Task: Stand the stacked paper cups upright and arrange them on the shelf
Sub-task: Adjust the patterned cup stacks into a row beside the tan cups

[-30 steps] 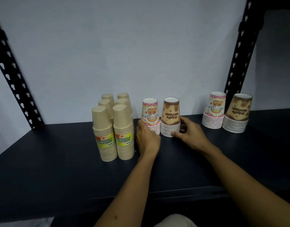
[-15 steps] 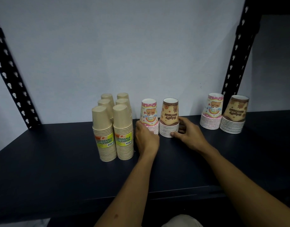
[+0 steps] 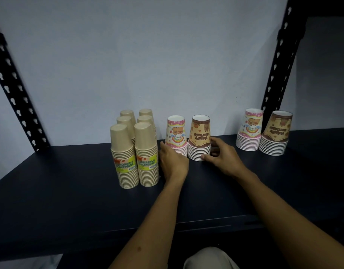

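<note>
Gripping brown birthday stack (image 3: 199, 144) on shelf (image 3: 70, 191): right hand (image 3: 223, 159), thumb at base rim, fingers curled behind. Left hand (image 3: 172, 163) cups pink stack (image 3: 176, 137), touching landmark's left. Kraft stacks (image 3: 136, 152) further left. Second pink-brown pair (image 3: 263, 133) well right, near back wall.

One view only, worn on the head, looking forward and slightly down onto a dark shelf (image 3: 50, 191) from close in front. Wide-angle, with the slotted uprights (image 3: 15, 98) bowing outward at both edges. Facing a pale wall (image 3: 147, 55) straight on, near enough for both forearms to enter from the bottom edge and reach mid-frame. Cup stacks (image 3: 145, 152) centred and right of centre, well within arm's reach. No second view for overlap.
</note>
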